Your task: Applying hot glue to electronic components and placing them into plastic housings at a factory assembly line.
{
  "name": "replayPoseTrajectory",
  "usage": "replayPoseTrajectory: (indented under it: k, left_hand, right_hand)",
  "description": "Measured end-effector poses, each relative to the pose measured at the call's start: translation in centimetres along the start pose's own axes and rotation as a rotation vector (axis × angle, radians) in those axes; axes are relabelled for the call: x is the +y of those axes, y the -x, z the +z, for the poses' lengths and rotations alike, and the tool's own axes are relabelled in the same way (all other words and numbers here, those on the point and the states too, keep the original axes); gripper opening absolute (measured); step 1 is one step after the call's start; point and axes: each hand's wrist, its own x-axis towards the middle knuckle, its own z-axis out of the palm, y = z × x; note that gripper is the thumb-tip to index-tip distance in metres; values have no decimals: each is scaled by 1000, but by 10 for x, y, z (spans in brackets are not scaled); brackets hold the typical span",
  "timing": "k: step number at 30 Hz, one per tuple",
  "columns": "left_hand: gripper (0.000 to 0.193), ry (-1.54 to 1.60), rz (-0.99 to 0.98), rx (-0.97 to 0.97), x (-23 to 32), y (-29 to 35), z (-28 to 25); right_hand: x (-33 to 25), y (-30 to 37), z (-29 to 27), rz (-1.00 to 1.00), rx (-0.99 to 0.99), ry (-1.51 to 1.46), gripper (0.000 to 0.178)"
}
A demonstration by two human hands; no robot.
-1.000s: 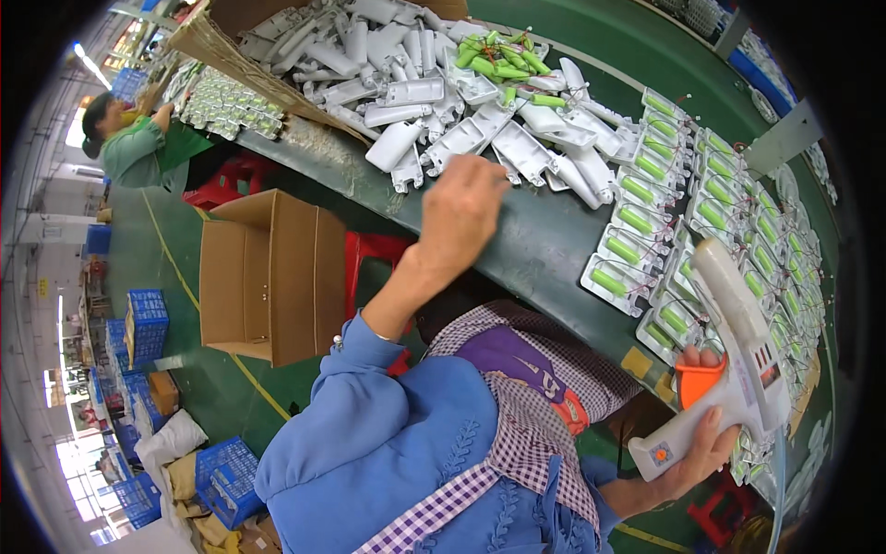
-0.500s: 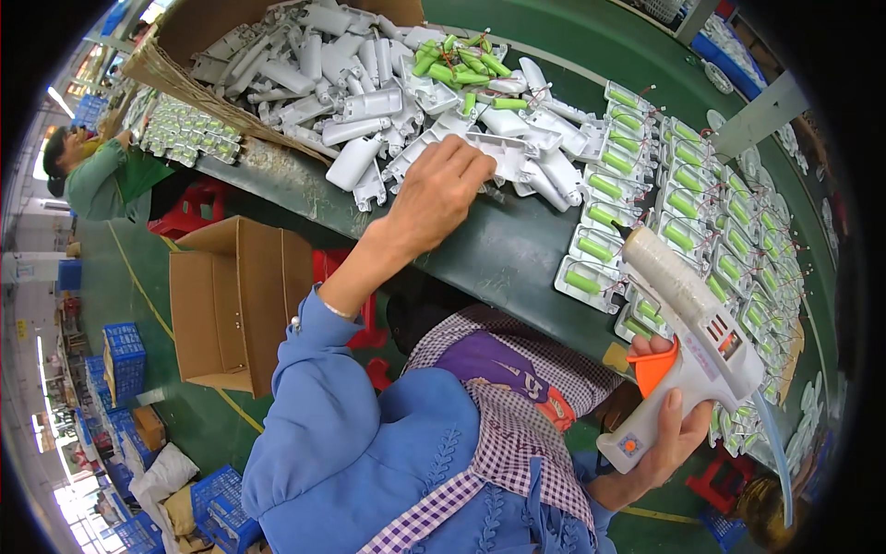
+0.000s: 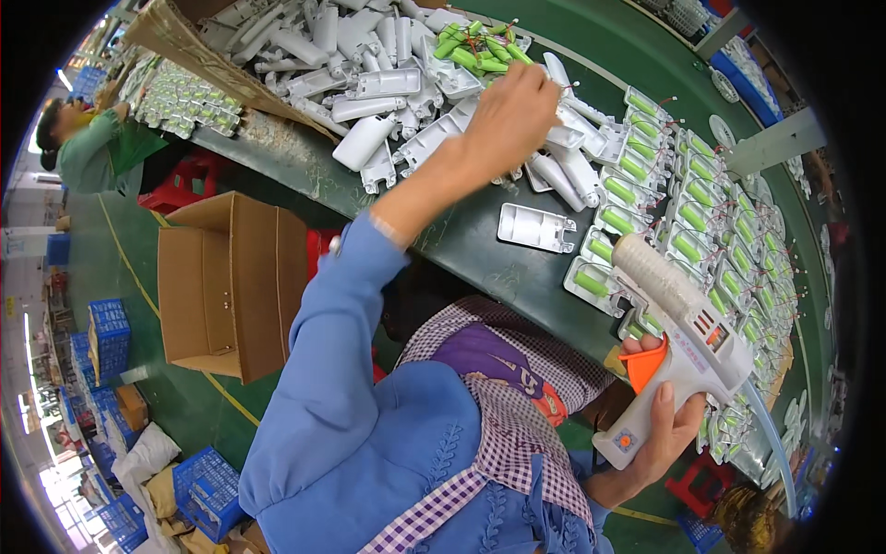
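My left hand (image 3: pixel 513 115) reaches over the heap of white plastic shells (image 3: pixel 369 83), its fingertips at the near side of a small pile of green cylindrical battery cells (image 3: pixel 471 51) with thin wires. The fingers are curled together, and what they hold, if anything, is hidden. A lone white shell (image 3: pixel 535 228) lies open side up on the green table near its front edge. My right hand (image 3: pixel 666 429) is closed round the handle of a white hot glue gun (image 3: pixel 692 337) with an orange trigger. Its nozzle end points up and left, over the shells fitted with cells (image 3: pixel 637 166).
Rows of shells with green cells and wires cover the table's right side. A large cardboard box (image 3: pixel 221 78) spills shells at the far left. An open carton (image 3: pixel 231 286) stands left of me, by a red stool (image 3: pixel 180 183). Another person (image 3: pixel 88 152) sits farther left.
My left hand has moved away and right, to the green cells. A single white shell now lies on the table near the front edge. The glue gun has shifted slightly left and down.
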Motion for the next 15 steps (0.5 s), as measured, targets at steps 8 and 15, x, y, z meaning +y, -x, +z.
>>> replayPoseTrajectory:
  k: [8, 15]
  left_hand:
    - [10, -197, 182, -180, -33, -19, 62]
    - [20, 258, -241, -73, -32, -24, 34]
  right_hand:
    - [0, 2, 6, 102, -67, 26, 50]
    - [13, -14, 21, 174, -195, 59, 47]
